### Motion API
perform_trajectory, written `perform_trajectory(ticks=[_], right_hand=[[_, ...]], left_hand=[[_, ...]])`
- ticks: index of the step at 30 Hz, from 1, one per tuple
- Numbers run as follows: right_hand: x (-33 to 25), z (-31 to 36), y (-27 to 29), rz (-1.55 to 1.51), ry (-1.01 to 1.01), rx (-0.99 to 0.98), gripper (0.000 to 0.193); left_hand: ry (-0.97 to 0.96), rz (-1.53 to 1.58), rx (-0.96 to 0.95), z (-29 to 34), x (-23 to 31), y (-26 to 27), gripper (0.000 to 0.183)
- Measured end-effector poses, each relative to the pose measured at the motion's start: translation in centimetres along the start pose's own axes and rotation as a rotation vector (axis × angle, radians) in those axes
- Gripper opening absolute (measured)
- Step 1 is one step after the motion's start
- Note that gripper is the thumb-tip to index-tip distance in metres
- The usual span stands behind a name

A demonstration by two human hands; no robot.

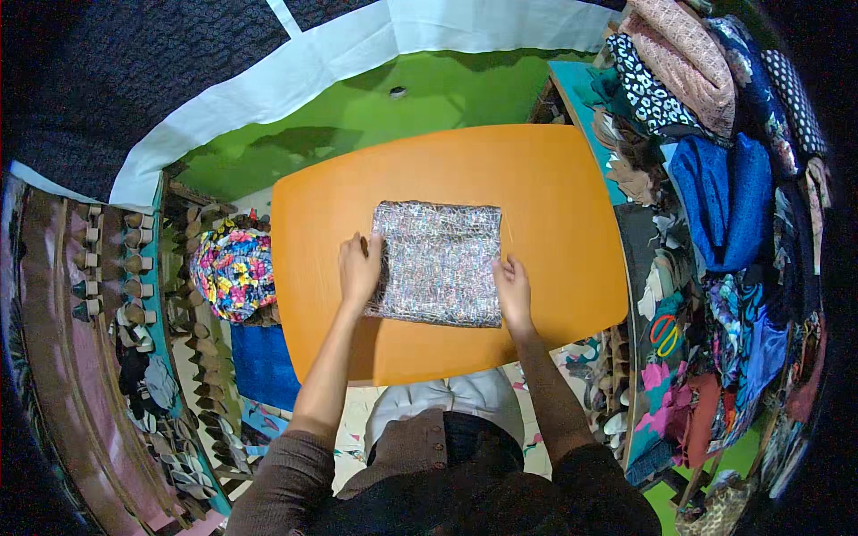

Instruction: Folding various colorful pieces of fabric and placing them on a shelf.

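A folded piece of multicoloured speckled fabric [438,263] lies flat on the orange table [563,196], a roughly square bundle with a darker edge along its top. At its left edge is my left hand [359,270], with the thumb against the cloth and the other fingers bent and apart from it. My right hand [513,290] rests along the right edge, its thumb side touching the fabric and the fingers loosely curled. Neither hand visibly grips the cloth. The undersides of both hands are hidden.
Piled fabrics, including a blue cloth [724,201], fill the right side. Scissors with red and yellow handles [664,335] lie there among scraps. A floral bundle [234,275] sits left of the table. Shoe-shaped forms [134,263] line the left racks. A green wall [429,85] stands behind.
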State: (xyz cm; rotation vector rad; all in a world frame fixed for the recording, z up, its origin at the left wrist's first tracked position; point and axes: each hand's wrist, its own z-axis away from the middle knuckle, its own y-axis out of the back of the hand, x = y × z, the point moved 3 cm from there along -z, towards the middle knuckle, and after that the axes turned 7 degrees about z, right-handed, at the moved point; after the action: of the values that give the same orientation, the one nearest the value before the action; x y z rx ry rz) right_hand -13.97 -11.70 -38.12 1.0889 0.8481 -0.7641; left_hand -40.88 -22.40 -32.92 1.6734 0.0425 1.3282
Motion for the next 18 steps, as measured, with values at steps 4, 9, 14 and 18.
perform_trajectory(ticks=[4, 9, 14, 18], right_hand=[[-3.5, 3.8, 0.1, 0.331, 0.070, -0.031, 0.041], [0.4, 3.2, 0.3, -0.217, -0.092, -0.245, 0.032], [1.3, 5.8, 1.9, -0.407, -0.201, -0.118, 0.038], [1.7, 7.1, 2.4, -0.240, -0.139, -0.006, 0.052]], left_hand=[[0.158, 0.003, -0.257, 4.0, -1.1, 0.7, 0.044], [0.252, 0.535, -0.466, 4.7, -3.1, -0.5, 0.037], [0.063, 0.437, -0.256, 6.3, -2.9, 1.4, 0.040], [-0.256, 0.070, -0.114, 7.0, -2.6, 1.8, 0.052]])
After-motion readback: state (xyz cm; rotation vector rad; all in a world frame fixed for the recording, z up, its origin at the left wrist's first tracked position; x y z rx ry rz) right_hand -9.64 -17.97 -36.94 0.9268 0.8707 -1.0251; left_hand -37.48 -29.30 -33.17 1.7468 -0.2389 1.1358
